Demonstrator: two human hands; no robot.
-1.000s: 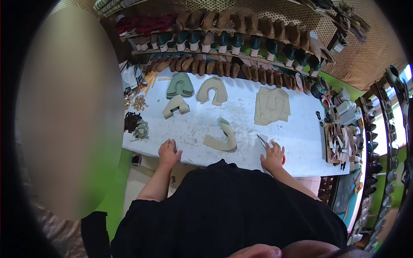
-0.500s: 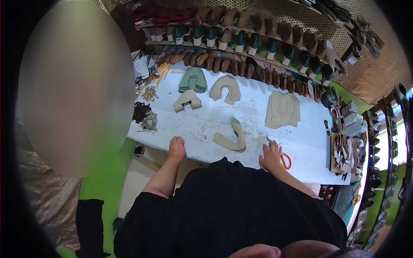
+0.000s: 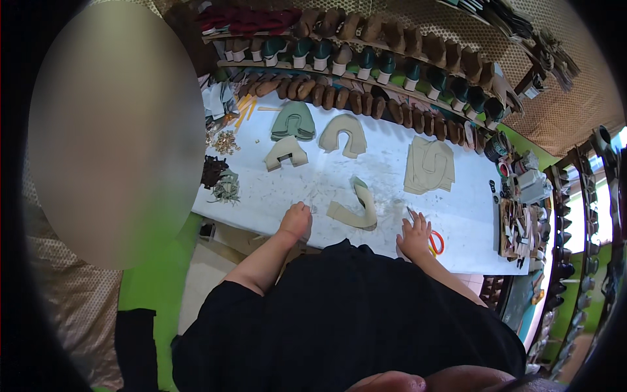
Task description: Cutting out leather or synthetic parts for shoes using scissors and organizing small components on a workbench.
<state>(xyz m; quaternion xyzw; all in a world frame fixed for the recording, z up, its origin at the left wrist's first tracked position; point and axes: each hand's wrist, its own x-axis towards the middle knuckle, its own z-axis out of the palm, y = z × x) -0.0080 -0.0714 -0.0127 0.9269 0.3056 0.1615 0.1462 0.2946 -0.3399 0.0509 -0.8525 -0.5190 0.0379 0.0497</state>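
Note:
My left hand (image 3: 296, 221) is at the table's front edge, its fingers curled together; whatever may be in them is too small to make out. To its right lies a curved beige shoe-upper piece (image 3: 367, 212) with a green lining showing at its tip. My right hand (image 3: 415, 236) rests on the table with fingers stretched and apart, over a pair of scissors whose red-orange handle loop (image 3: 438, 242) shows beside it. The scissors' blades are mostly hidden under the hand.
Farther back lie green cut pieces (image 3: 292, 122), a beige U-shaped piece (image 3: 343, 134), a smaller beige piece (image 3: 286, 155) and beige sheets (image 3: 429, 166). Dark scraps (image 3: 215, 171) lie at left, a crate of tools (image 3: 516, 228) at right. Shelves of shoe lasts (image 3: 366, 103) line the back.
My left hand has moved right along the front edge, closer to the curved beige piece. My right hand stays by the scissors, almost still.

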